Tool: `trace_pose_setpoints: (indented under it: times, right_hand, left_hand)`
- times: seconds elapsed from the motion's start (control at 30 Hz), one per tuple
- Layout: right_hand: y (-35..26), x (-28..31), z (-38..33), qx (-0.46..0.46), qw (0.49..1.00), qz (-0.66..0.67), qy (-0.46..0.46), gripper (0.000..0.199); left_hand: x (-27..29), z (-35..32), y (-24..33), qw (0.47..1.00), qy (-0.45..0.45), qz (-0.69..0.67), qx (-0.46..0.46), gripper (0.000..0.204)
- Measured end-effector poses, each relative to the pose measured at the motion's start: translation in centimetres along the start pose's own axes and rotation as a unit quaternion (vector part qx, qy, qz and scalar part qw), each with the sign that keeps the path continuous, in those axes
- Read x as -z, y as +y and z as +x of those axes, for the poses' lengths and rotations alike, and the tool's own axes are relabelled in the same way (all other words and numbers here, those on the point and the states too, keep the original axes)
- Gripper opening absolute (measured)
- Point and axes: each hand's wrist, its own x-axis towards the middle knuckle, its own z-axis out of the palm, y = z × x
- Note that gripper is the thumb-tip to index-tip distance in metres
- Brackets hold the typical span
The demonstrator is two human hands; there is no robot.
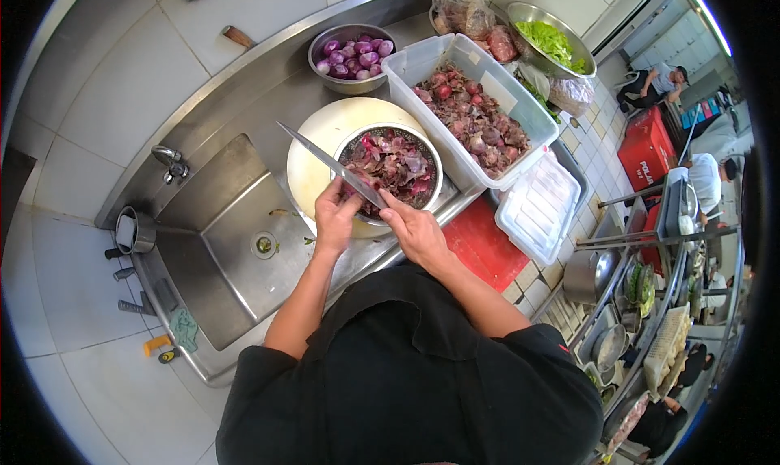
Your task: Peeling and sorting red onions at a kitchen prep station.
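My right hand (414, 231) is closed round the handle of a large kitchen knife (321, 154), whose long blade points to the far left. Just left of it, my left hand (333, 219) pinches a red onion (350, 190), mostly hidden by the fingers and blade. Both hands are over the near rim of a metal colander (436, 160) heaped with red onion skins (398, 160). The colander rests on a round, cream-coloured cutting board (307, 176). Beyond the board, a steel bowl (317, 68) holds several peeled purple onions (357, 56).
A clear plastic bin (406, 79) of unpeeled red onions stands right of the colander. A steel sink (219, 258) with a tap (169, 162) lies left. Behind the bin is a bowl of lettuce (552, 42). A shelf rack (626, 302) and other people are at far right.
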Motion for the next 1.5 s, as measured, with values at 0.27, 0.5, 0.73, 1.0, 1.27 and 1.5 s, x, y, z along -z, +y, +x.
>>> trace_pose_setpoints:
  times: [0.27,0.5,0.73,1.0,1.27,1.5]
  right_hand:
    - [1.2,-2.5,1.9,0.042,0.992,0.078,0.091,0.05]
    - [0.4,0.4,2.4,-0.252,0.878,0.404,-0.054,0.061]
    - [0.5,1.3,2.5,-0.28,0.817,0.496,-0.089,0.06]
    - [1.2,1.6,4.2,-0.317,0.8,0.506,-0.059,0.06]
    - [2.1,2.6,4.2,-0.332,0.862,0.376,-0.076,0.063]
    - [0.3,2.7,2.7,-0.116,0.985,0.115,-0.055,0.058]
  left_hand:
    - [-1.9,-1.2,-0.9,0.999,-0.022,-0.006,-0.047,0.05]
    - [-0.2,-0.9,-2.0,0.997,-0.062,-0.041,-0.038,0.06]
    - [0.0,-0.4,-1.3,0.956,-0.114,-0.252,0.098,0.061]
    - [0.5,-0.2,-1.7,0.985,-0.047,-0.146,0.08,0.061]
    - [2.4,0.1,-0.2,0.938,-0.1,-0.312,0.114,0.045]
    - [2.1,0.4,-0.9,0.943,-0.071,-0.295,0.134,0.043]
